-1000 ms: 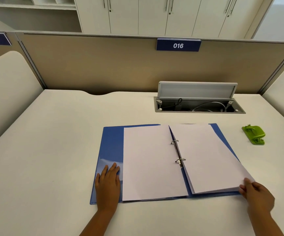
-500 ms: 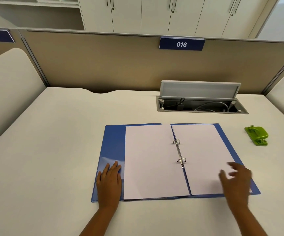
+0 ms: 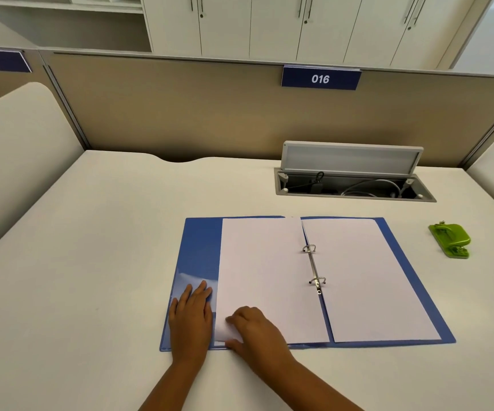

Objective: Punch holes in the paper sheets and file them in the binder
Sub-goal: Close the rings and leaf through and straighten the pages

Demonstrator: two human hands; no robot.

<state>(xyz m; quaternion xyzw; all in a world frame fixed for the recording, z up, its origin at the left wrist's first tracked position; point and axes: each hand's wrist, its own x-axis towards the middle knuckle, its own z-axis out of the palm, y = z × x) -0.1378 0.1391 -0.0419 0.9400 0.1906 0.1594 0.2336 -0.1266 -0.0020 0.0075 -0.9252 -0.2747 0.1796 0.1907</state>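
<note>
Binder open on desk, both hands at its near left corner

Binder [image 3: 201,256], blue, lies open and flat on the white desk [image 3: 91,232], spine running away from the viewer. Two metal rings [image 3: 314,265] stand along the spine; whether they are closed cannot be told at this size. One stack of white paper sheets [image 3: 263,271] lies on the left cover, offset toward the spine so that a strip of blue cover shows at its left. A second stack of white sheets [image 3: 367,277] lies on the right cover, with a blue margin visible along its right and near edges.

Left hand [image 3: 191,318] rests palm down on the exposed blue strip of the left cover, fingers extended and close together, holding nothing. Right hand [image 3: 254,329] is at the near left corner of the left stack, fingers curled and knuckles raised, thumb at the near edge of the binder. The fingertips touch the paper; whether they pinch a sheet cannot be told.

Green hole punch [image 3: 450,240] sits on the desk to the right of the binder, well apart from both hands. Behind the binder a cable hatch [image 3: 352,173] in the desk stands open with its lid raised. The partition behind carries a blue label [image 3: 320,78] reading 016.
</note>
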